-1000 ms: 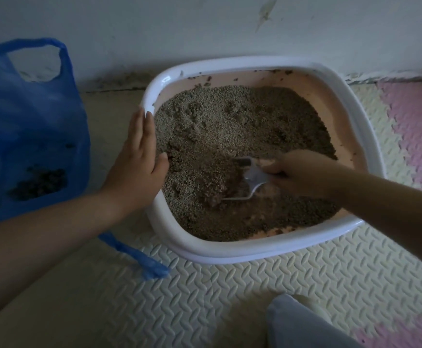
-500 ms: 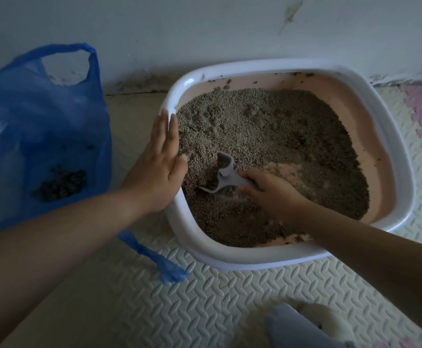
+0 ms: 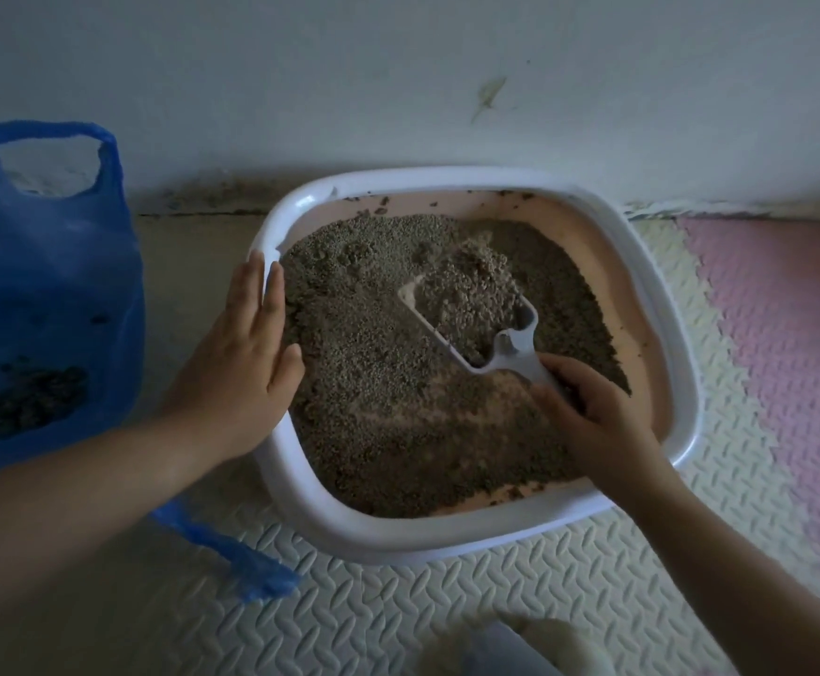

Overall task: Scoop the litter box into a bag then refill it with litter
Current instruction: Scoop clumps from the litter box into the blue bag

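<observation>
One litter box at the far edge of the mat; one heaped scoop grasped by right hand; left hand flat on rim; one bag alongside.

the litter box has a glossy white rim and a pale pink inner wall. the litter in it is grey-brown and grainy, darker in places, with pink floor showing through thin patches near the front. the scoop is light grey-white and heaped with the same grey-brown grains. the plastic bag is translucent blue, with a dark clump showing through its side. the floor mat is cream with an embossed leaf-like pattern; a pink mat tile carries the same pattern. the wall is off-white with a brownish smear.
</observation>
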A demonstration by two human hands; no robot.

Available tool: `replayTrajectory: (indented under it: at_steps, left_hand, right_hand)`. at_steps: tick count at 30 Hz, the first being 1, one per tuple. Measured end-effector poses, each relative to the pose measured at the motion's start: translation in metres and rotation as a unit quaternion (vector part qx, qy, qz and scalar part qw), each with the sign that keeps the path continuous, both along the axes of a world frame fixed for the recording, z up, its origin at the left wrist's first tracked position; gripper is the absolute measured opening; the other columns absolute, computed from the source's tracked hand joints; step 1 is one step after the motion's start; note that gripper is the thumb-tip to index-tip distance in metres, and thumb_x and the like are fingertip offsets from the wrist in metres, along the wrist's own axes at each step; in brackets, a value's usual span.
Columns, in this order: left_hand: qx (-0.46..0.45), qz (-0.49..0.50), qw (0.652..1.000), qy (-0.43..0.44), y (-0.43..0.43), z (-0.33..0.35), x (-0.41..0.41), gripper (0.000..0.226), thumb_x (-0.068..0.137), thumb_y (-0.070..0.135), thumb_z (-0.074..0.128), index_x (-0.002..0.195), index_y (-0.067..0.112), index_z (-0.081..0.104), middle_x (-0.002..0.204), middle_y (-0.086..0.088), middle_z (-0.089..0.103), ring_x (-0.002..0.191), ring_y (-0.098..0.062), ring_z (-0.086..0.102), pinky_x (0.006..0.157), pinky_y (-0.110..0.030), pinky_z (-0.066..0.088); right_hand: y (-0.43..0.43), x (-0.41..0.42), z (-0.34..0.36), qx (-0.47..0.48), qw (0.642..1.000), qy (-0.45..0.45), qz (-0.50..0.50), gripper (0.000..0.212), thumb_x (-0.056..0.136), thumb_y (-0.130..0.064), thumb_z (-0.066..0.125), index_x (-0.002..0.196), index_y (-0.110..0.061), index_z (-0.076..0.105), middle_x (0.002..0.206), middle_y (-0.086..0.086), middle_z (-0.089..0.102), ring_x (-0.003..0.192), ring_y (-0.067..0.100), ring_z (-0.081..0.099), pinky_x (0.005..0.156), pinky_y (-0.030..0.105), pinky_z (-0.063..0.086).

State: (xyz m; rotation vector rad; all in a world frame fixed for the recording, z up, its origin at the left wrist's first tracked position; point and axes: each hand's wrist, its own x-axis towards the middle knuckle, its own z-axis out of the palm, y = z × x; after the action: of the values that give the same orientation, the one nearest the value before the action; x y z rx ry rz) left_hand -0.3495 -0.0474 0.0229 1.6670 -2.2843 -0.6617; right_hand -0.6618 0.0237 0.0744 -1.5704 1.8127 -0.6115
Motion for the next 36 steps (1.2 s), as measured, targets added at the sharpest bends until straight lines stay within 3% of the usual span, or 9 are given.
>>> replayTrajectory:
  at_steps: [7, 14, 17, 21, 24, 26, 29, 33, 36]
  left_hand:
    - [-0.006, 0.002, 1.0, -0.027, 0.0, 0.0, 0.001, 0.081, 0.084, 0.052, 0.012, 0.15, 0.01, -0.007, 0.158, -0.009, -0.016, 0.145, -0.02, -0.011, 0.116, -0.042, 0.015]
    - [-0.004, 0.013, 0.999, -0.043, 0.001, 0.002, -0.002, 0.077, 0.086, 0.039, 0.027, 0.151, 0.009, -0.002, 0.158, -0.008, -0.016, 0.145, -0.022, -0.01, 0.114, -0.041, 0.015]
    - [-0.008, 0.013, 0.998, -0.054, 0.001, 0.001, -0.001, 0.077, 0.085, 0.037, 0.027, 0.151, 0.007, 0.001, 0.158, -0.011, -0.013, 0.146, -0.024, -0.007, 0.113, -0.043, 0.018]
    - [-0.01, 0.013, 0.998, -0.055, 0.0, 0.001, -0.001, 0.074, 0.089, 0.034, 0.031, 0.151, 0.008, 0.001, 0.158, -0.011, -0.013, 0.146, -0.025, -0.007, 0.113, -0.044, 0.018]
    - [-0.009, 0.015, 0.999, -0.051, 0.001, 0.002, -0.002, 0.07, 0.091, 0.032, 0.029, 0.151, 0.008, 0.0, 0.158, -0.01, -0.015, 0.146, -0.024, -0.009, 0.114, -0.042, 0.016]
    - [-0.008, 0.013, 0.999, -0.051, 0.001, 0.003, -0.002, 0.07, 0.093, 0.031, 0.032, 0.151, 0.009, -0.002, 0.158, -0.009, -0.017, 0.146, -0.023, -0.01, 0.114, -0.042, 0.015]
    - [-0.003, 0.014, 0.999, -0.049, 0.002, 0.004, -0.003, 0.074, 0.094, 0.027, 0.039, 0.151, 0.009, -0.004, 0.157, -0.008, -0.018, 0.145, -0.022, -0.011, 0.114, -0.04, 0.013]
    - [-0.007, 0.009, 0.999, -0.045, 0.001, 0.005, -0.002, 0.071, 0.095, 0.028, 0.035, 0.15, 0.008, -0.003, 0.157, -0.01, -0.018, 0.145, -0.022, -0.012, 0.114, -0.041, 0.012]
    - [-0.007, 0.008, 0.999, -0.049, 0.002, 0.005, -0.002, 0.072, 0.094, 0.029, 0.036, 0.15, 0.008, -0.004, 0.157, -0.01, -0.017, 0.145, -0.022, -0.012, 0.115, -0.04, 0.011]
  right_hand:
    - [0.012, -0.006, -0.002, -0.012, 0.999, 0.034, -0.021, 0.028, 0.095, -0.024, 0.054, 0.121, -0.032, 0.06, 0.109, -0.021, 0.065, 0.101, -0.001, 0.059, 0.088, 0.032, 0.051]
    - [0.013, 0.004, 0.003, -0.028, 0.999, 0.012, -0.026, 0.032, 0.093, -0.023, 0.057, 0.104, -0.053, 0.054, 0.097, -0.026, 0.065, 0.091, -0.005, 0.061, 0.077, 0.016, 0.047]
    - [0.014, 0.005, 0.004, -0.026, 0.999, 0.014, -0.026, 0.032, 0.093, -0.023, 0.056, 0.105, -0.053, 0.053, 0.098, -0.024, 0.065, 0.091, -0.004, 0.061, 0.076, 0.017, 0.046]
    - [0.014, 0.009, 0.008, -0.024, 1.0, 0.011, -0.011, 0.024, 0.093, -0.027, 0.056, 0.112, -0.041, 0.06, 0.097, -0.015, 0.068, 0.089, 0.005, 0.063, 0.077, 0.034, 0.053]
    - [0.015, 0.014, 0.01, -0.021, 0.999, -0.005, -0.024, 0.019, 0.091, -0.036, 0.053, 0.104, -0.049, 0.057, 0.091, -0.004, 0.069, 0.084, 0.018, 0.064, 0.076, 0.047, 0.053]
    - [0.016, 0.017, 0.01, -0.017, 1.0, -0.008, -0.014, 0.018, 0.088, -0.042, 0.051, 0.104, -0.048, 0.058, 0.09, -0.004, 0.069, 0.083, 0.015, 0.064, 0.075, 0.044, 0.053]
    - [0.019, 0.017, 0.009, -0.006, 0.999, -0.017, -0.038, 0.025, 0.091, -0.037, 0.053, 0.114, -0.036, 0.063, 0.089, -0.007, 0.069, 0.075, 0.011, 0.062, 0.069, 0.041, 0.052]
    - [0.022, 0.016, 0.01, 0.007, 0.999, -0.028, -0.034, 0.028, 0.09, -0.036, 0.054, 0.117, -0.033, 0.063, 0.083, -0.008, 0.067, 0.064, 0.005, 0.056, 0.061, 0.026, 0.044]
    - [0.021, 0.017, 0.012, 0.01, 0.997, -0.047, -0.056, 0.02, 0.092, -0.034, 0.054, 0.109, -0.042, 0.062, 0.074, -0.004, 0.065, 0.054, 0.009, 0.05, 0.055, 0.034, 0.042]
